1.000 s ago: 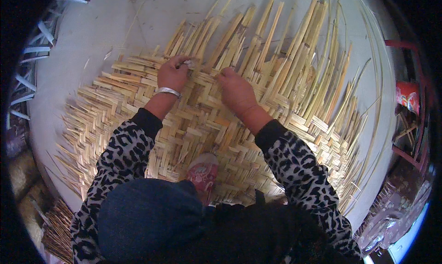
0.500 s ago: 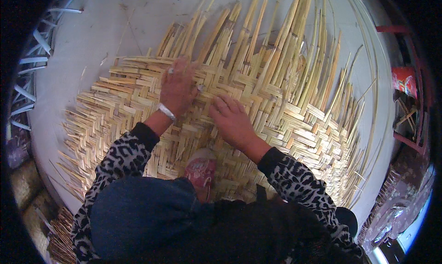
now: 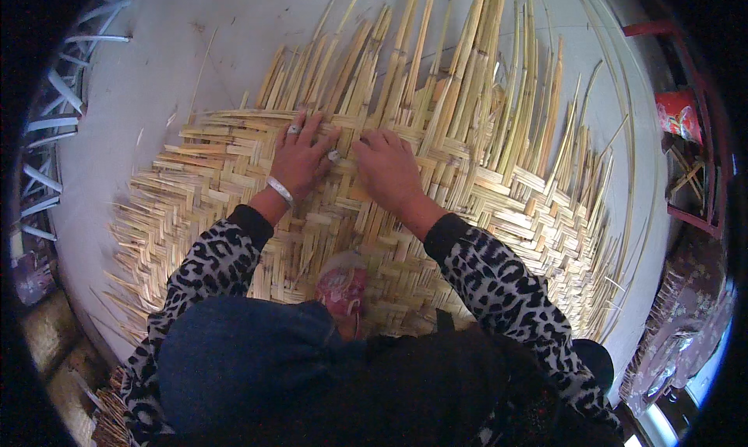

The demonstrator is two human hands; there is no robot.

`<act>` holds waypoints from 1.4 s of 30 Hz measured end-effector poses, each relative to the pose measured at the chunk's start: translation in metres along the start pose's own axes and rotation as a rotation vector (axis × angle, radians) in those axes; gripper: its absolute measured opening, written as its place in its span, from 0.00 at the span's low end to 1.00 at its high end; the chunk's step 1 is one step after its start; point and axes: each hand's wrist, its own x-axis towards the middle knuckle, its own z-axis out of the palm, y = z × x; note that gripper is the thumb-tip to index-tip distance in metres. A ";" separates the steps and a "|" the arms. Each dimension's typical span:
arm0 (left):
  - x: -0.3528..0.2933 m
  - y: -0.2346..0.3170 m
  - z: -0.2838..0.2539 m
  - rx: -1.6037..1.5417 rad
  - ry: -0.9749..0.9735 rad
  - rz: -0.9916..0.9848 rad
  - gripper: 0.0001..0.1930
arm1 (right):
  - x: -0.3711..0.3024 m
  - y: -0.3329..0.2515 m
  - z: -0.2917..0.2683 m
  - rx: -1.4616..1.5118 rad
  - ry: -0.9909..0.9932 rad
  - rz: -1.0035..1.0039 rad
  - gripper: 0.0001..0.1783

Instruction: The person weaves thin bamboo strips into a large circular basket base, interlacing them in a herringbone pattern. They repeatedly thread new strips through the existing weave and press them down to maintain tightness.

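Note:
A large woven mat of pale bamboo strips (image 3: 499,205) lies flat on a light concrete floor. Unwoven strip ends (image 3: 460,65) fan out past its far edge. My left hand (image 3: 300,160), with a ring and a silver bangle, lies flat on the weave, fingers spread. My right hand (image 3: 387,169) rests beside it, knuckles up, fingers curled down onto the strips near the weave's far edge. Whether it pinches a strip I cannot tell. The two hands nearly touch. A pink shoe (image 3: 343,287) stands on the mat below them.
Long thin loose strips (image 3: 623,120) curve along the right side of the floor. A red frame with a red packet (image 3: 679,114) stands at the right edge. Pale slats (image 3: 54,128) lie at the left rim. A bundle of cut strips (image 3: 113,424) sits at lower left.
The view has shifted while both hands stay on the weave. My hands have drawn closer together, and my left hand has flattened out with spread fingers.

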 end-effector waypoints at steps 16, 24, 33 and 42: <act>0.013 0.019 -0.005 0.006 0.120 0.062 0.32 | -0.048 0.001 -0.006 0.009 -0.048 -0.019 0.27; 0.024 0.019 -0.002 0.024 0.088 0.098 0.30 | -0.080 0.066 -0.039 -0.185 -0.006 0.348 0.34; 0.020 0.032 -0.016 0.064 0.171 0.163 0.28 | -0.098 0.069 -0.040 -0.231 -0.040 0.251 0.38; 0.052 0.104 -0.009 0.013 0.002 0.299 0.34 | -0.156 0.035 -0.039 -0.158 -0.083 0.124 0.35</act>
